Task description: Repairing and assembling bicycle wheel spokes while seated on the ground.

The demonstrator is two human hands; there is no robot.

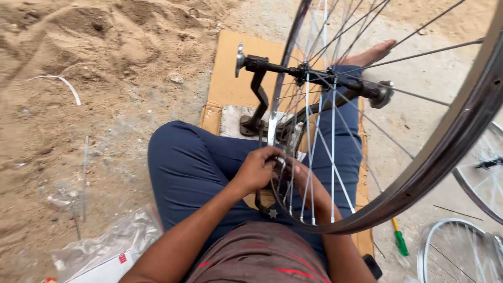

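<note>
Sand (78, 78) fills the open ground left of the bicycle wheel (419, 162), whose dark rim runs out of view top right. Cardboard (230, 78) lies under the wheel's stand (259, 99), with bare room at its far edge. A second wheel (456, 251), right of the big one, is cut off below. The left hand (257, 170) curls its fingers closed around spokes at the near rim. The right hand (298, 175) sits behind the spokes; its grip cannot be made out.

Wheel (398, 157) upright on stand (259, 94) over lap; stand on cardboard (236, 78) ahead. Both hands at rim's near edge: left hand (257, 170) outside, right hand (298, 175) apparently behind spokes. Screwdriver (399, 238) on ground right.
</note>
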